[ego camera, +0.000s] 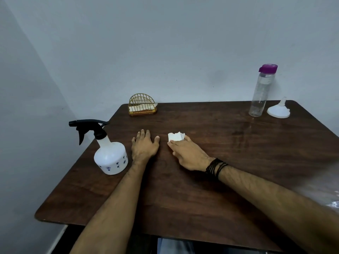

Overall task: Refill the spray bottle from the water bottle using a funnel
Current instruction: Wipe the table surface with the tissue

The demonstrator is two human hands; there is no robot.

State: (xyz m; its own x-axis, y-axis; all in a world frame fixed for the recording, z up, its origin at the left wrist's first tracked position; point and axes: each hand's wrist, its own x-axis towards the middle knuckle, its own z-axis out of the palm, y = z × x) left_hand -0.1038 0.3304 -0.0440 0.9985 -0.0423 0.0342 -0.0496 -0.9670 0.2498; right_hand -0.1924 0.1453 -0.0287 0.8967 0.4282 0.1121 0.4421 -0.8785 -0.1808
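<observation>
- The spray bottle (111, 158) stands at the table's (201, 198) left edge, white with small blue prints, its black trigger head screwed on.
- The left hand (145, 145) lies flat beside it, fingers straight and slightly spread, holding nothing.
- The right hand (187, 153) presses a folded white tissue (175, 136) to the wood, fingers curled over it; this looks like wiping up, with the pouring apparently finished.
- Far right, well apart, the clear water bottle (262, 92) stands capped in purple and seems nearly empty; the white funnel (278, 110) rests upside down just beside it.
- Next: probably finishing the wipe and discarding the tissue.
</observation>
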